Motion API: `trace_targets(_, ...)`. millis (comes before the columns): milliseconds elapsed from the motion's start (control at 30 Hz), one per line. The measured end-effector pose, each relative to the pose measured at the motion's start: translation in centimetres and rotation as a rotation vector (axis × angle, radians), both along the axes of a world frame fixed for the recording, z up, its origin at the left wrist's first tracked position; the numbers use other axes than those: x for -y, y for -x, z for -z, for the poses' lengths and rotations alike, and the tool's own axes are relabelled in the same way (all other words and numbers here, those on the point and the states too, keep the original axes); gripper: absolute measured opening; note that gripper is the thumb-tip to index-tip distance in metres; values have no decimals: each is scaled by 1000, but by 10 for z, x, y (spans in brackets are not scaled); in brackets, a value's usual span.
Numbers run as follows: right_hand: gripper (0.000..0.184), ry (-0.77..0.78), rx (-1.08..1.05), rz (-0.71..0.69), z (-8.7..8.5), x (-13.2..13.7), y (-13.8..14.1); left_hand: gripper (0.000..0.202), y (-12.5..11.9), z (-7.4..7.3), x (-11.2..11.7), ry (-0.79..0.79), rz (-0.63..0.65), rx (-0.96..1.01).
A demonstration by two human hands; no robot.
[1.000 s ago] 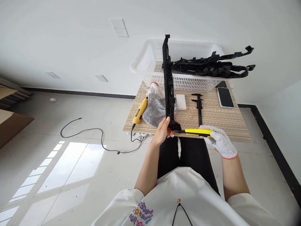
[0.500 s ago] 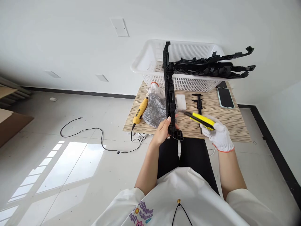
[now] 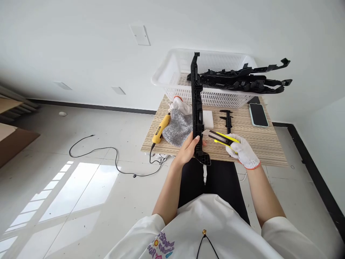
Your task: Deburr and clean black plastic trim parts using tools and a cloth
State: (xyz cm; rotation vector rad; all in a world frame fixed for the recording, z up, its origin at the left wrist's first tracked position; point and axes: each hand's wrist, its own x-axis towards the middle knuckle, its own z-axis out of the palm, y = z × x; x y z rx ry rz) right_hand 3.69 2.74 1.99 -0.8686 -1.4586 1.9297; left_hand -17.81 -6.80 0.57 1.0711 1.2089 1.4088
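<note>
A long black plastic part [image 3: 197,104] stands nearly upright in my view, gripped near its lower end by my bare left hand [image 3: 188,148]. My right hand [image 3: 242,150], in a white knit glove with an orange cuff, is closed round a yellow and black utility knife [image 3: 222,138]. The knife's blade points left, its tip close to the right edge of the part just above my left fingers; whether it touches, I cannot tell. Behind the part lie a grey cloth [image 3: 178,127] and a white block [image 3: 207,119].
A white plastic basket [image 3: 215,98] holding several similar black parts [image 3: 242,80] stands at the table's back. On the striped table [image 3: 258,147] lie a black caliper [image 3: 228,120], a phone [image 3: 258,114], a white glove [image 3: 181,105] and a yellow corded tool [image 3: 161,128], its cord trailing to the floor.
My right hand has moved slightly left with the utility knife, bringing the blade nearer to the black part. The blade now shows clearly. My left hand keeps its hold.
</note>
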Motion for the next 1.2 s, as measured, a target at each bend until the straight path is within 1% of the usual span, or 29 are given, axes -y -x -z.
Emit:
trace_targets(100,41,-58,158,178,-4,6,3,33,1,5,-2,60,-9,120)
trace_targets(133,41,-74,186,197,-4,7,4,34,1,6,-3,74,-14,138)
trace_targets(233,44,-85,235,147,-5,8,4,35,1,6,-3,59,-41,123)
trace_targets(333,45,-114,236,161,-4,7,1,35,2,4,-2,35,-55,93)
trace_targets(433,46,-149,282,100,-4,5,-2,36,2,3,-2,42,-61,78)
trace_targets(533,48,-159,311,106,-4,4,-3,37,1,3,-2,39,-62,86)
trace_targets(633,47,-164,289,43,-4,3,-3,39,1,2,-2,56,-76,84)
trace_targets(733,48,-151,273,107,-4,3,-2,41,1,0,-3,74,-80,77)
trace_targets(800,49,-122,284,72,-5,4,-2,41,1,-1,-3,86,-79,63)
trace_targets(867,50,-130,297,40,-6,4,-1,41,1,-1,-3,90,-80,52)
trace_targets(967,53,-109,257,101,-6,4,-1,41,1,1,-3,82,-78,57)
trace_targets(1067,53,-75,267,78,-6,3,-3,42,1,3,-3,77,-76,71)
trace_targets(1167,53,-84,261,131,-6,3,-3,41,1,5,-3,72,-78,67)
trace_targets(1200,53,-81,262,126,-6,3,-3,41,1,5,-3,73,-79,65)
